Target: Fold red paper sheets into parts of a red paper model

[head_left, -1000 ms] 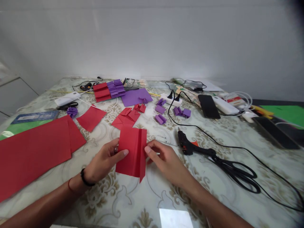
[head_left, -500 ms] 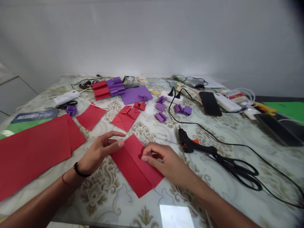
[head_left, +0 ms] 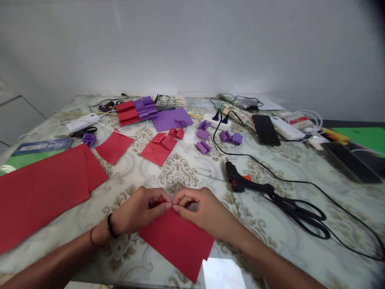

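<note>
A folded red paper sheet (head_left: 179, 241) lies flat near the table's front edge. My left hand (head_left: 141, 210) and my right hand (head_left: 197, 208) meet at its far corner, fingertips touching, both pinching the paper's top edge. A black band sits on my left wrist. Both forearms reach in from the bottom of the picture.
Large red sheets (head_left: 42, 188) lie at the left. A black glue gun (head_left: 240, 182) and black scissors (head_left: 300, 214) with a trailing cable lie to the right. Folded red (head_left: 158, 148) and purple pieces (head_left: 203, 146), a power strip (head_left: 216, 123), a phone (head_left: 265, 129) and chargers sit farther back.
The red sheet has slid nearer to me and lies flat. Both hands have come together from its sides to pinch its far corner.
</note>
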Available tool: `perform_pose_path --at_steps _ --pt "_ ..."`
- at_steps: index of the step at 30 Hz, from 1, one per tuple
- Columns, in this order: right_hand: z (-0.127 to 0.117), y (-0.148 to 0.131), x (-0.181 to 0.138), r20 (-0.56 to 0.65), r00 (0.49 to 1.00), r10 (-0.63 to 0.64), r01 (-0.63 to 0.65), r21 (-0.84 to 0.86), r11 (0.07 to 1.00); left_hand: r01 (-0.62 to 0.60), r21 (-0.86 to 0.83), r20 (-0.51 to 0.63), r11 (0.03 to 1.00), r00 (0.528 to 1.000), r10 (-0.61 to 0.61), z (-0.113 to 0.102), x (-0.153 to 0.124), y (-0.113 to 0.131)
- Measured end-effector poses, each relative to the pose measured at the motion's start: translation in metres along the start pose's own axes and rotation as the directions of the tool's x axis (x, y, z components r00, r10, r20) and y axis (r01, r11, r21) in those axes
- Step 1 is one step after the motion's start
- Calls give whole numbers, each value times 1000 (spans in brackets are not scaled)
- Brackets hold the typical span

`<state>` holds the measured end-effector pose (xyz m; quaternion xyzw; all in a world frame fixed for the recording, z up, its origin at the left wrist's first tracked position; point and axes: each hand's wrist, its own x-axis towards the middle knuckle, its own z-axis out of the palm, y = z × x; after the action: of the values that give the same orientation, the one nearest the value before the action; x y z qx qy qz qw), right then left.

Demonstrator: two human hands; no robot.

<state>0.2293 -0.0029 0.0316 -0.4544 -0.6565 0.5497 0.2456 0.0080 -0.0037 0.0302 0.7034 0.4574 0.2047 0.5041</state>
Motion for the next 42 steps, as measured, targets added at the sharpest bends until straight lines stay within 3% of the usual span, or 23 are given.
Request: perform_pose_path --at_steps 10,20,24,27,29,33,35,38,42 --pt "-7 -2 -2 -35 997 -74 74 -23 997 -125 145 -118 981 983 143 -3 -4 4" --pt "-56 9 6 -130 987 -91 73 -141 987 -101 94 -326 990 937 126 -66 0 -16" --pt "-50 6 4 -162 979 -122 96 -158 983 -73 73 -259 995 962 90 -56 6 -17" --pt "-27 3 1 -22 994 -105 101 -120 988 -74 48 -188 996 979 82 -38 5 -11" --pt "-15 4 1 -4 998 -70 70 -76 995 -86 -4 -157 996 984 84 -33 2 -8" --pt "-14 11 2 -169 978 -121 137 88 987 -92 -393 -168 915 985 27 -44 -1 -9" --pt "-20 14 3 -279 948 -154 183 82 980 -51 -526 -155 849 987 -37 -47 0 -13" --pt "-24 16 5 -315 935 -161 181 36 983 15 -575 -58 818 997 -59 -42 5 -19" --pt "-16 16 5 -269 952 -147 151 -5 989 1 -605 -5 796 1000 -6 -29 8 -22"
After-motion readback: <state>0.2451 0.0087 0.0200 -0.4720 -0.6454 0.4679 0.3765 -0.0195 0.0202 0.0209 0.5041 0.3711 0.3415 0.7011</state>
